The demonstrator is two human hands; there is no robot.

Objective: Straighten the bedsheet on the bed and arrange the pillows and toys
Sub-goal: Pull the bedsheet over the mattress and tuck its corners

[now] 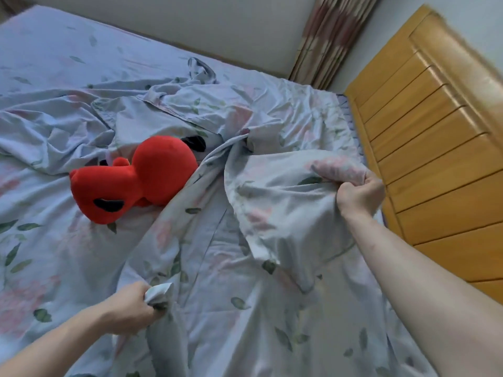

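Both hands are gripping the rumpled floral bedsheet (206,254): the left hand (133,308) is fisting a bunched corner near the bed's near edge, and the right hand (359,195) is clutching a lifted fold beside the wooden headboard (435,148). The red plush toy (136,178) is lying on the sheet between the folds. Pulling hard now is risking dragging or flipping that 1 toy, or tightening the twisted ridge instead of flattening it.

Bedsheet (206,268) pale blue, pink flowers, green leaves. Plush toy (130,180) red, black patches. Headboard (435,131) orange-yellow wood. Curtain (326,36) beige-maroon.
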